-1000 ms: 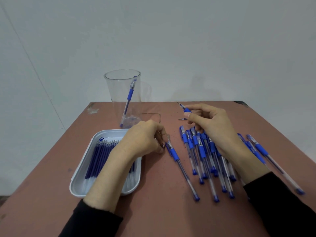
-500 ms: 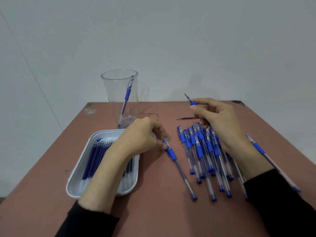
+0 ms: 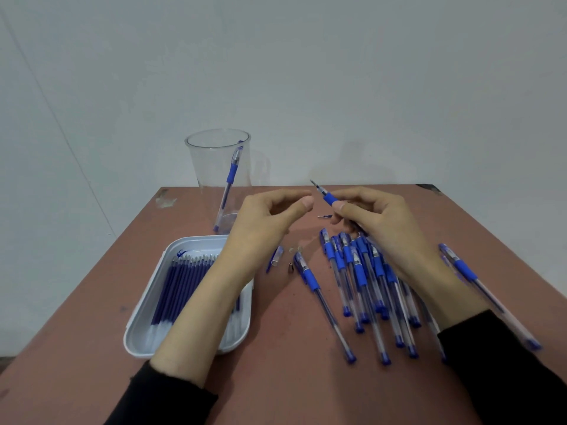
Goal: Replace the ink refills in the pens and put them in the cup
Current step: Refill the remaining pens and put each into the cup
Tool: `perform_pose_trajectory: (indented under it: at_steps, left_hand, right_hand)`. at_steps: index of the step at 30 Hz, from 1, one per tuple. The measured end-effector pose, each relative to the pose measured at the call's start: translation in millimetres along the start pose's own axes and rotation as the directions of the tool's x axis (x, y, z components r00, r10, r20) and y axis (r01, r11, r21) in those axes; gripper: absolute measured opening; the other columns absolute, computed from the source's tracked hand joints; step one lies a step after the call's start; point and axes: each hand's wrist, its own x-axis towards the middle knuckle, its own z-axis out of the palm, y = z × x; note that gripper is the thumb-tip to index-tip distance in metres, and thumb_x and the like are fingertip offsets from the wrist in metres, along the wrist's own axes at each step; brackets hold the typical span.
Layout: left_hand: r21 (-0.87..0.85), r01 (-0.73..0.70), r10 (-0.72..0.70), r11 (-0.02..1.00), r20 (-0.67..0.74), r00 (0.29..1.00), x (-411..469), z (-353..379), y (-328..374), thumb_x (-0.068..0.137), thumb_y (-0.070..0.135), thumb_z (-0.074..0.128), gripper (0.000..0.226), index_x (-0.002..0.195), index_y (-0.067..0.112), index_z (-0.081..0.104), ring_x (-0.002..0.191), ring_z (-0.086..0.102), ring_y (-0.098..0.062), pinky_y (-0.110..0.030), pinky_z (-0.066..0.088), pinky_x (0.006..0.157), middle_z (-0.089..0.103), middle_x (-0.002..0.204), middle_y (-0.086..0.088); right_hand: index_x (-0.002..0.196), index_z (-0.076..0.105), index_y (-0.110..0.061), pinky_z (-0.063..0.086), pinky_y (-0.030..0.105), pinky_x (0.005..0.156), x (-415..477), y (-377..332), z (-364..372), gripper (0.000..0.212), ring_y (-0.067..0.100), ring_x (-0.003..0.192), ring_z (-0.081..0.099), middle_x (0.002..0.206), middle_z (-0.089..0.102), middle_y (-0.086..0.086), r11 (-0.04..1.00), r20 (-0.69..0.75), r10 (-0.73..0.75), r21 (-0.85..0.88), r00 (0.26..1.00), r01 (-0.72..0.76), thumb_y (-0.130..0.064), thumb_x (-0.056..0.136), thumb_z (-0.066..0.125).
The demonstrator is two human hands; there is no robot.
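Two hands up, right of the cup (image 3: 205, 170): right hand (image 3: 383, 231) pinches a pen (image 3: 329, 198) between thumb and forefinger, left hand (image 3: 264, 231) loosely curled, holding nothing. Second pen (image 3: 231, 174) leans inside the cup.

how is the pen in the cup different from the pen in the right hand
The pen in the cup leans against the cup wall, untouched; the held pen is pinched in the right hand above the table. The pen in the cup looks capped; the held pen is uncapped, its thin refill tip bare. Both have blue grips and point tip-up.
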Motion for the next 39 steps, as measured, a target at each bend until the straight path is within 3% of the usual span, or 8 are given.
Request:
perform_pose_trajectory:
  at_steps: [9, 15, 22, 26, 28, 33, 39]
  left_hand:
    - [-0.159, 0.060, -0.059, 0.985, 0.012, 0.998, 0.9, 0.9, -0.8, 0.084, 0.025, 0.067, 0.011, 0.092, 0.021, 0.074, 0.079, 0.061, 0.002, -0.013, 0.048, 0.066, 0.072, 0.090, 0.011]
    - [-0.324, 0.102, -0.117, 0.941, -0.026, 0.993, 2.6, -3.4, -0.6, 0.087, 0.021, 0.065, 0.013, 0.097, 0.018, 0.072, 0.078, 0.064, -0.004, -0.017, 0.049, 0.066, 0.073, 0.086, 0.005]
    - [-0.534, 0.092, -0.139, 0.841, -0.049, 0.989, 3.6, -7.6, 2.4, 0.094, 0.017, 0.055, 0.014, 0.103, 0.008, 0.061, 0.091, 0.071, -0.023, -0.030, 0.058, 0.080, 0.069, 0.103, -0.017]
    - [-0.581, 0.092, -0.151, 0.808, -0.053, 0.987, 4.4, -6.5, 3.6, 0.096, 0.019, 0.052, 0.011, 0.101, 0.010, 0.053, 0.088, 0.071, -0.026, -0.030, 0.058, 0.076, 0.059, 0.117, -0.030]
    - [-0.596, 0.091, -0.148, 0.798, -0.047, 0.988, 4.3, -6.0, 3.3, 0.095, 0.016, 0.054, 0.009, 0.101, 0.010, 0.054, 0.086, 0.071, -0.023, -0.028, 0.058, 0.075, 0.060, 0.116, -0.029]
    - [-0.489, 0.085, -0.108, 0.868, -0.020, 0.994, 4.6, -5.5, -2.1, 0.085, -0.002, 0.062, 0.025, 0.109, 0.004, 0.064, 0.084, 0.068, -0.015, -0.020, 0.055, 0.075, 0.070, 0.090, -0.009]
    - [-0.489, 0.079, -0.120, 0.869, -0.053, 0.991, 4.0, -6.3, 0.2, 0.085, 0.005, 0.064, 0.012, 0.097, 0.008, 0.068, 0.082, 0.067, -0.015, -0.022, 0.056, 0.078, 0.070, 0.086, -0.006]
  right_hand:
    - [0.101, 0.072, -0.019, 0.045, 0.011, 0.063, -2.8, -1.3, 4.3, 0.016, -0.003, 0.064, 0.061, 0.075, 0.070, -0.006, 0.994, 0.073, -0.044, -0.098, 0.996, 0.051, -0.013, 0.087, 0.066]
    - [0.095, 0.072, -0.019, 0.045, 0.011, 0.060, -1.9, -1.0, 2.5, 0.013, -0.002, 0.062, 0.060, 0.078, 0.070, 0.002, 0.997, 0.053, -0.035, -0.068, 0.998, 0.039, -0.010, 0.087, 0.066]
    - [0.094, 0.073, -0.020, 0.044, 0.009, 0.059, 0.5, 3.0, 0.0, 0.014, 0.002, 0.063, 0.059, 0.081, 0.070, 0.004, 0.994, 0.035, -0.018, -0.111, 0.999, 0.022, -0.010, 0.086, 0.067]
    - [0.090, 0.073, -0.021, 0.043, 0.008, 0.059, 0.9, 3.9, -0.7, 0.016, -0.003, 0.060, 0.057, 0.076, 0.067, -0.003, 0.992, 0.030, -0.025, -0.121, 0.999, 0.028, -0.007, 0.085, 0.068]
    - [0.089, 0.073, -0.023, 0.043, 0.009, 0.060, 0.9, 4.2, -0.8, 0.018, -0.001, 0.063, 0.058, 0.077, 0.068, -0.003, 0.991, 0.030, -0.029, -0.129, 0.999, 0.033, -0.007, 0.085, 0.068]
    - [0.090, 0.073, -0.024, 0.044, 0.009, 0.061, 0.7, 4.3, -1.2, 0.017, 0.001, 0.067, 0.060, 0.078, 0.069, -0.002, 0.990, 0.029, -0.032, -0.135, 0.999, 0.036, -0.008, 0.084, 0.069]
    - [0.091, 0.074, -0.022, 0.047, 0.010, 0.065, 0.2, 3.7, -0.7, 0.016, 0.004, 0.071, 0.062, 0.082, 0.071, 0.000, 0.990, 0.046, -0.042, -0.134, 0.998, 0.048, -0.008, 0.084, 0.069]
